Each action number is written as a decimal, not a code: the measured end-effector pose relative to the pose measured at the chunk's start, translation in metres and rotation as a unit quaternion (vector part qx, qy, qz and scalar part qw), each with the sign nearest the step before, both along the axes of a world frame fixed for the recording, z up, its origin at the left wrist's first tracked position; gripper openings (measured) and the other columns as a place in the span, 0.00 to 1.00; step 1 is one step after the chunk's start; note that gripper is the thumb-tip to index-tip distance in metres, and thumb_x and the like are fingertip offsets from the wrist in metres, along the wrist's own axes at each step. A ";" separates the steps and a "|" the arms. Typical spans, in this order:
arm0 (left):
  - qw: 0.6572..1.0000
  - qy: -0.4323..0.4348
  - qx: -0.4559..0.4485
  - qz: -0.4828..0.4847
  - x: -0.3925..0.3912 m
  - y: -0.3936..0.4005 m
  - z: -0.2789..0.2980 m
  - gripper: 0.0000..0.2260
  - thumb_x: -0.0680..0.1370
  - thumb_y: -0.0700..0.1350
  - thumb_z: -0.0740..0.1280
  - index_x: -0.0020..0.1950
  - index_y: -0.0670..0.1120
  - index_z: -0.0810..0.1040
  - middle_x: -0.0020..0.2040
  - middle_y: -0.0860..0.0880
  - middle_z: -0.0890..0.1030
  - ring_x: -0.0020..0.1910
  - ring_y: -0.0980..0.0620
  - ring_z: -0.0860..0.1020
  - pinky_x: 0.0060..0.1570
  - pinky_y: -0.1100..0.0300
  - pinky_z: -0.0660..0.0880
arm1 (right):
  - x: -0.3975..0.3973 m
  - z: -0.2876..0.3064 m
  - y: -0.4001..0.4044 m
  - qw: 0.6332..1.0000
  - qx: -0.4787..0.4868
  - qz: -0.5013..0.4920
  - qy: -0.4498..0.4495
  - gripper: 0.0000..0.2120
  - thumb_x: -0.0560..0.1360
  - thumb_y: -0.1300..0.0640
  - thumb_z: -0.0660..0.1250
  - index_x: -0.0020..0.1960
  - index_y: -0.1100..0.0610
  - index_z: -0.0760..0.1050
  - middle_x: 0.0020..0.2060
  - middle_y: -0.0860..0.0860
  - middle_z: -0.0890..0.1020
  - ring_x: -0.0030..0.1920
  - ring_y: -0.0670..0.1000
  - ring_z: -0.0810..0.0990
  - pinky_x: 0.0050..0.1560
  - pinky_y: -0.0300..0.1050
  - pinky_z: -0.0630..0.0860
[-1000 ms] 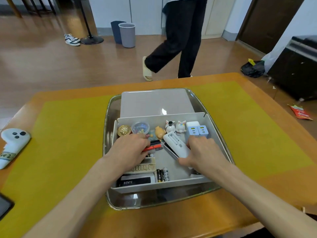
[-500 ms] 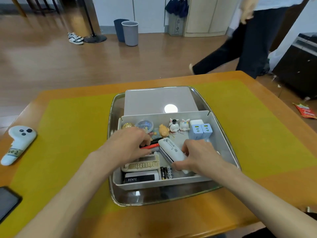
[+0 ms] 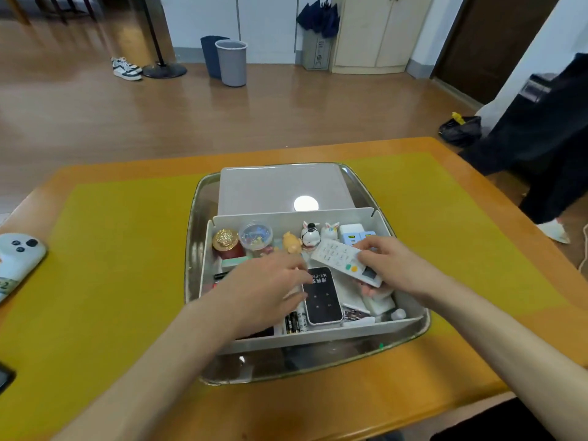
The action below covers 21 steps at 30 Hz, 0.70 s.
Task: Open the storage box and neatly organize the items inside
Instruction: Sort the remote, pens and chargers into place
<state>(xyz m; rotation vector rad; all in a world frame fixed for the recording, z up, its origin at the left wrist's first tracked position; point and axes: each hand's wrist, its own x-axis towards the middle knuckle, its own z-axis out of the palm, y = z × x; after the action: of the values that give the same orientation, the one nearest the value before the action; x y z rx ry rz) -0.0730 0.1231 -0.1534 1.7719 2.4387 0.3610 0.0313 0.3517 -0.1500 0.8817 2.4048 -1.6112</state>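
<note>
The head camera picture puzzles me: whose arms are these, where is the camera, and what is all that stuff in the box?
No machine here: a person wears a camera on the head, looking down at their own bare hands. On a table with a yellow mat sits a metal tray, and in it an open white storage box, its lid behind it. The right hand holds a white remote control lifted above the box. The left hand reaches down among the items, beside a black device. Small figurines, a gold-lidded jar and batteries lie inside.
</note>
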 end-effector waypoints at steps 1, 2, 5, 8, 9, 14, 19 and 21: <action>1.000 -0.005 0.000 -0.020 0.007 0.005 -0.005 0.16 0.83 0.53 0.62 0.70 0.55 0.75 0.68 0.57 0.74 0.66 0.57 0.71 0.62 0.57 0.75 | 0.001 -0.003 0.002 1.000 0.022 -0.008 0.003 0.07 0.81 0.61 0.60 0.54 0.59 0.77 0.35 0.54 0.82 0.29 0.55 0.77 0.31 0.47 0.73; 0.999 -0.009 -0.006 -0.035 0.012 0.009 -0.010 0.18 0.83 0.52 0.61 0.73 0.55 0.73 0.73 0.56 0.71 0.70 0.56 0.69 0.66 0.57 0.71 | 0.002 -0.007 0.004 0.999 0.045 -0.020 0.007 0.07 0.81 0.59 0.61 0.53 0.57 0.78 0.36 0.52 0.81 0.28 0.52 0.75 0.28 0.43 0.72; 0.997 -0.026 -0.048 -0.054 0.016 0.019 -0.019 0.20 0.85 0.52 0.57 0.77 0.54 0.68 0.78 0.55 0.65 0.75 0.55 0.63 0.72 0.57 0.62 | 0.003 -0.013 0.008 0.994 0.101 -0.032 0.017 0.06 0.81 0.56 0.62 0.51 0.51 0.78 0.39 0.47 0.79 0.30 0.46 0.73 0.25 0.40 0.69; 0.994 -0.032 -0.085 -0.054 0.006 0.023 -0.026 0.20 0.84 0.56 0.59 0.74 0.53 0.72 0.76 0.54 0.68 0.73 0.53 0.68 0.70 0.53 0.68 | 0.004 -0.014 0.008 0.994 0.103 -0.036 0.026 0.06 0.80 0.56 0.62 0.50 0.50 0.77 0.40 0.46 0.80 0.30 0.46 0.73 0.27 0.42 0.68; 0.994 -0.024 -0.091 -0.058 0.003 0.023 -0.029 0.20 0.83 0.57 0.60 0.73 0.52 0.74 0.76 0.53 0.69 0.72 0.52 0.69 0.69 0.51 0.70 | 0.005 -0.012 0.008 0.994 0.100 -0.037 0.030 0.06 0.80 0.56 0.62 0.50 0.50 0.78 0.40 0.47 0.81 0.29 0.47 0.72 0.28 0.43 0.68; 0.993 0.050 -0.084 -0.070 -0.005 0.032 -0.050 0.27 0.78 0.63 0.65 0.73 0.52 0.73 0.77 0.51 0.67 0.72 0.49 0.68 0.68 0.49 0.71 | 0.015 -0.007 0.010 0.990 0.115 -0.048 0.066 0.07 0.80 0.57 0.62 0.49 0.48 0.78 0.40 0.45 0.81 0.24 0.39 0.72 0.31 0.43 0.67; 0.992 0.090 -0.077 -0.043 -0.005 0.043 -0.055 0.28 0.75 0.62 0.68 0.71 0.50 0.74 0.72 0.49 0.73 0.68 0.47 0.72 0.63 0.49 0.74 | 0.029 -0.004 0.007 0.987 0.130 -0.053 0.075 0.07 0.81 0.55 0.62 0.50 0.47 0.77 0.41 0.43 0.82 0.26 0.38 0.75 0.26 0.42 0.67; 0.993 0.091 -0.072 -0.032 -0.006 0.045 -0.052 0.22 0.76 0.56 0.68 0.67 0.49 0.77 0.68 0.49 0.75 0.64 0.47 0.74 0.57 0.48 0.77 | 0.035 -0.001 0.005 0.983 0.159 -0.053 0.069 0.07 0.81 0.54 0.62 0.50 0.46 0.77 0.44 0.44 0.84 0.35 0.41 0.81 0.34 0.50 0.75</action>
<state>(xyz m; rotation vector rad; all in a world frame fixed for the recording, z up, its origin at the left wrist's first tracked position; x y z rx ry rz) -0.0793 0.1682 -0.2056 1.8905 2.4466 0.0162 0.0665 0.3569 -0.1511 0.9890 2.8126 -1.3834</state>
